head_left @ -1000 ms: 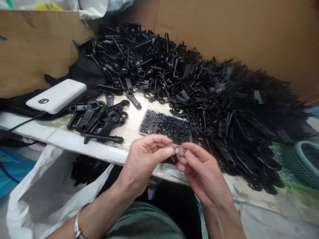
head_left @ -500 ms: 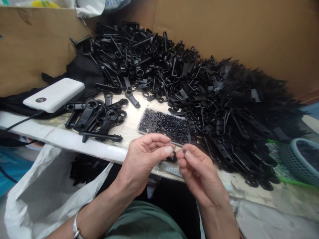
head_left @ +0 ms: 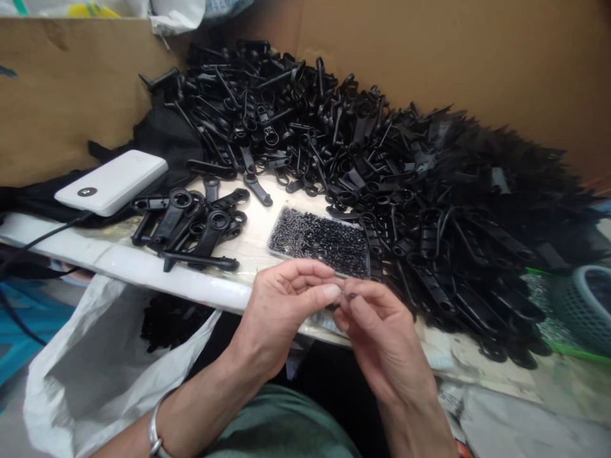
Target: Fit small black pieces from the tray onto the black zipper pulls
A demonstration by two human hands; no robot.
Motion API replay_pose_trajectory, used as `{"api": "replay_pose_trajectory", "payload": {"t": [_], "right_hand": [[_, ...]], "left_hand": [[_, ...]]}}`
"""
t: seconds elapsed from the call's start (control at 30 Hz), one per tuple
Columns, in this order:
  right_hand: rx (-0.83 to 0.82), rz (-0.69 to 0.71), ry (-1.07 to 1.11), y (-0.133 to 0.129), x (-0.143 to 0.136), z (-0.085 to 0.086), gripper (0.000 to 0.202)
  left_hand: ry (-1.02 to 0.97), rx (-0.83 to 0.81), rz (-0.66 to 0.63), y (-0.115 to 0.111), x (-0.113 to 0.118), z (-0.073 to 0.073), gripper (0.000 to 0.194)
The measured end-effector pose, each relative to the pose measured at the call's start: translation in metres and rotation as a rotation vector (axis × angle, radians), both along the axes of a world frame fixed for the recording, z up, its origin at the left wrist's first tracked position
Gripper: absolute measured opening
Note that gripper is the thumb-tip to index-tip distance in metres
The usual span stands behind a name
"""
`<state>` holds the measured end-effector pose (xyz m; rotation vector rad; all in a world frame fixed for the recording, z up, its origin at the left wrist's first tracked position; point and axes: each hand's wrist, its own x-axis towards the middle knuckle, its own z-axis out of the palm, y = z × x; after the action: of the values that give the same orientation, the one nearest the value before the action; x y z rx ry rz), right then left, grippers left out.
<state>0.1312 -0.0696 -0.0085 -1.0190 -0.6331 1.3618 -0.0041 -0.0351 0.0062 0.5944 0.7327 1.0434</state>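
Observation:
My left hand (head_left: 286,312) is closed in a pinch, its thumb and forefinger meeting my right hand's fingertips. What sits between the left fingertips is too small to make out. My right hand (head_left: 382,331) also pinches, with a tiny dark piece (head_left: 352,296) at its thumb and forefinger. Just beyond both hands lies a shallow clear tray (head_left: 272,245) filled with tiny black pieces (head_left: 319,238). Behind and right of it rises a large heap of black plastic lever-like parts (head_left: 363,127) with ringed ends.
A smaller pile of similar black parts (head_left: 210,229) lies left of the tray. A white power bank (head_left: 114,181) with a cable rests on black cloth. Below the table edge hangs an open white sack (head_left: 71,369) with black parts inside. A grey-blue basket (head_left: 592,312) stands at right.
My two hands have come together, so their fingertips now touch where there was a small gap. The whole view has shifted slightly.

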Motion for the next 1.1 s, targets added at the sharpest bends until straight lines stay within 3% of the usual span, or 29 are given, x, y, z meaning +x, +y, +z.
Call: {"api": "replay_pose_trajectory", "payload": {"t": [0.6,0.7,0.9,1.1], "right_hand": [[0.107,-0.148,-0.216,0.003,-0.007,-0.006,0.01],[0.109,-0.164,-0.373,0.0,-0.006,-0.006,0.012],[0.169,-0.253,-0.984,-0.008,-0.004,0.005,0.008],[0.295,-0.263,-1.191,-0.005,-0.004,0.011,0.008]], "left_hand": [[-0.004,0.05,-0.006,-0.001,0.004,-0.005,0.009],[0.004,0.064,0.014,-0.002,0.004,-0.005,0.01],[0.092,0.141,0.07,-0.002,0.005,-0.002,0.012],[0.272,0.219,0.114,-0.002,0.007,-0.006,0.013]]}}
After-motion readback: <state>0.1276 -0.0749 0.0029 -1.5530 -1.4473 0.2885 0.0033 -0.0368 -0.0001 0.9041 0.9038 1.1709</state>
